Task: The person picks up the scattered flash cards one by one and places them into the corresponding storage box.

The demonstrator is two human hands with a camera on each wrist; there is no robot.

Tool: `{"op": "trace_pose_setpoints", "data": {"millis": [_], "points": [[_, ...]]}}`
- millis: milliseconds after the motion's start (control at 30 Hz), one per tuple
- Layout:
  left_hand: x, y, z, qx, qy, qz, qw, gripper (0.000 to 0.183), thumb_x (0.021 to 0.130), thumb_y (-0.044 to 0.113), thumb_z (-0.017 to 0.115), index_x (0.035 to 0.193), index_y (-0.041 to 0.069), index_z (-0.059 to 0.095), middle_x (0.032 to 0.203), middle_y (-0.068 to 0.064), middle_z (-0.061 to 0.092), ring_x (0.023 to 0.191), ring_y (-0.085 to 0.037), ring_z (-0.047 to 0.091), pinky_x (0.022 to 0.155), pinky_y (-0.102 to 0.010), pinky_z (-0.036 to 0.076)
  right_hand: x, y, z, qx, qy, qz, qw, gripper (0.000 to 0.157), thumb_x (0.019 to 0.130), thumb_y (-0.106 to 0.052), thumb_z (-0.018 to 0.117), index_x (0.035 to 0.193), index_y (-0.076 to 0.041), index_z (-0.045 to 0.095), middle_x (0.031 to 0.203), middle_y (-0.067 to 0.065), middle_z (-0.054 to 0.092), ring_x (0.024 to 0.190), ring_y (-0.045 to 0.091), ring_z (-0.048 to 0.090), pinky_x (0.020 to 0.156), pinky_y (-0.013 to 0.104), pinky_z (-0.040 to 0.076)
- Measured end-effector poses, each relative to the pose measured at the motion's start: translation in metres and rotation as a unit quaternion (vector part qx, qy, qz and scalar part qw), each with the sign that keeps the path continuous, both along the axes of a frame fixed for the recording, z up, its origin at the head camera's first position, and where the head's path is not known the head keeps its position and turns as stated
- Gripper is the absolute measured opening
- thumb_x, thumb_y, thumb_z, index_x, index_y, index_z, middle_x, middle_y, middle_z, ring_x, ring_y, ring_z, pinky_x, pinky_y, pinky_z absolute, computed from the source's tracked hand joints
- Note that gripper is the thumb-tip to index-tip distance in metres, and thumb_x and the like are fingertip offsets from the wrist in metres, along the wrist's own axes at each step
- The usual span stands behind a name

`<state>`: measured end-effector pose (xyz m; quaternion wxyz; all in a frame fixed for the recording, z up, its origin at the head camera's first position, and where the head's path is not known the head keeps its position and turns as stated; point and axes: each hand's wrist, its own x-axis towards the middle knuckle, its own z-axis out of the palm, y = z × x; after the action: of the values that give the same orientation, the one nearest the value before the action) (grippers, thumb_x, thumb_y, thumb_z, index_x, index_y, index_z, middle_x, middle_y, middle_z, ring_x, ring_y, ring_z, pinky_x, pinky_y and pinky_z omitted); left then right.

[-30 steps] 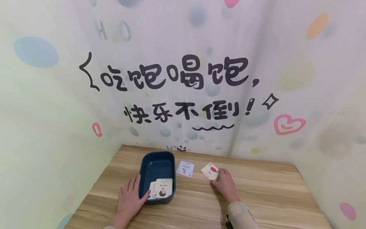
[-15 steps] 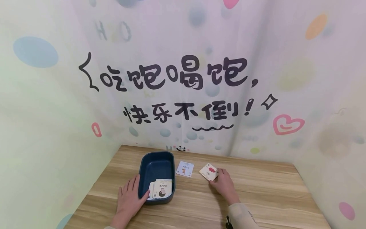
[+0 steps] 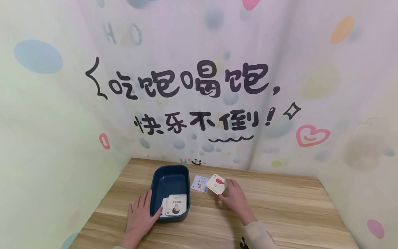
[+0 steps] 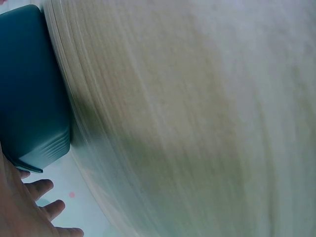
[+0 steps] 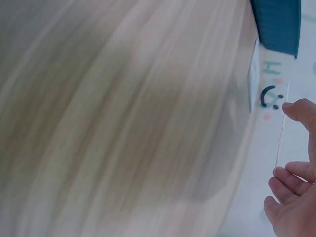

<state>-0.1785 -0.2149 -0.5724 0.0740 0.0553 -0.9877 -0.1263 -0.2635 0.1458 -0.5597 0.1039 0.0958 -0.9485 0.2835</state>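
Observation:
My right hand [image 3: 235, 197] holds a white picture card [image 3: 216, 184] with red lips by its edges, between thumb and fingertips. Seen edge-on in the right wrist view, that card [image 5: 280, 138] is raised off the table, and in the head view it overlaps the right side of a pale blue "juice" card [image 3: 198, 183]. My left hand [image 3: 140, 213] rests at the near left side of a dark blue plastic tub [image 3: 172, 181], its fingers spread along the side and the thumb over the rim. Inside the tub's near end lie several cards, a "neck" card [image 3: 177, 205] on top.
All this stands on a wood-grain table [image 3: 280, 214]. A printed curtain [image 3: 199, 145] with black lettering rises along its back edge, and pale walls close in at both sides.
My right hand has carried the lips card leftward, from apart from the "juice" card to overlapping it in the head view. The left hand and the tub have stayed in place.

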Motion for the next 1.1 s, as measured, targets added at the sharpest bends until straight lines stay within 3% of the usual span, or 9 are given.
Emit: {"op": "trace_pose_setpoints", "data": {"millis": [667,900,1100], "points": [[0.001,0.001,0.002,0.001,0.004,-0.002,1.0000,0.091,0.089,0.062,0.060,0.156,0.008,0.030,0.154,-0.023,0.040,0.143,-0.045,0.034,0.114,-0.073,0.022,0.013,-0.056,0.021,0.006,0.024,0.105,0.994,0.075,0.075,-0.027,0.085,0.136,0.004,0.054,0.134,0.019,0.059,0.121,0.035,0.059,0.103,0.048,0.050],[0.000,0.000,0.000,0.002,0.008,-0.006,0.9999,0.089,0.090,0.061,0.058,0.156,0.009,0.029,0.154,-0.022,0.040,0.143,-0.046,0.034,0.113,-0.073,0.022,0.021,-0.075,0.022,0.032,0.002,0.131,0.991,0.076,0.078,-0.035,0.084,0.139,-0.001,0.053,0.140,0.018,0.056,0.127,0.034,0.057,0.105,0.047,0.050],[0.000,0.000,0.000,0.002,0.005,-0.004,1.0000,0.090,0.090,0.062,0.058,0.156,0.009,0.030,0.154,-0.022,0.040,0.143,-0.046,0.035,0.113,-0.073,0.022,0.027,-0.089,0.022,0.058,0.016,0.159,0.986,0.077,0.077,-0.039,0.083,0.139,-0.003,0.054,0.138,0.014,0.058,0.126,0.029,0.059,0.104,0.043,0.051]]}}
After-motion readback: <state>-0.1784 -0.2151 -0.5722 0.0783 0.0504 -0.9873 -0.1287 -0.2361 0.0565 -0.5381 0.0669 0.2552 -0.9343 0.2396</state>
